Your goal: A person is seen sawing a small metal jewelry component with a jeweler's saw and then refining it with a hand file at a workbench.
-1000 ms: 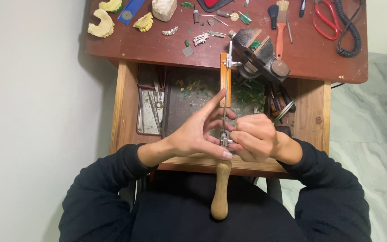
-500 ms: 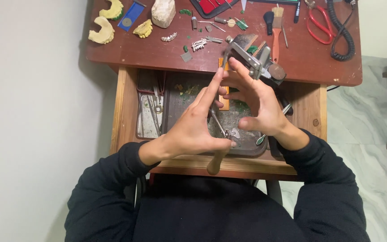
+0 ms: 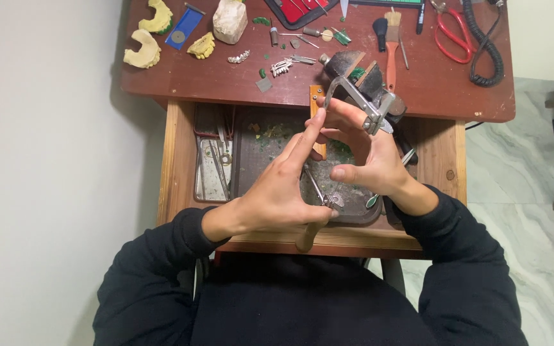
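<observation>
Over the open desk point(image 3: 431, 96) drawer, the left hand point(image 3: 277, 192) pinches the saw frame point(image 3: 320, 192); the right hand point(image 3: 367, 160) curls half-open beside it, fingertips touching.

On the red-brown desk point(image 3: 431, 90) lie yellow tooth molds point(image 3: 143, 50), a blue card point(image 3: 183, 27), a pale stone lump point(image 3: 229, 20), red scissors point(image 3: 451, 33), a brush point(image 3: 391, 40) and a black curly cord point(image 3: 484, 45). The open drawer point(image 3: 179, 160) holds a metal tray point(image 3: 211, 170) with what may be small tools. The floor point(image 3: 520, 179) is pale marble.
</observation>
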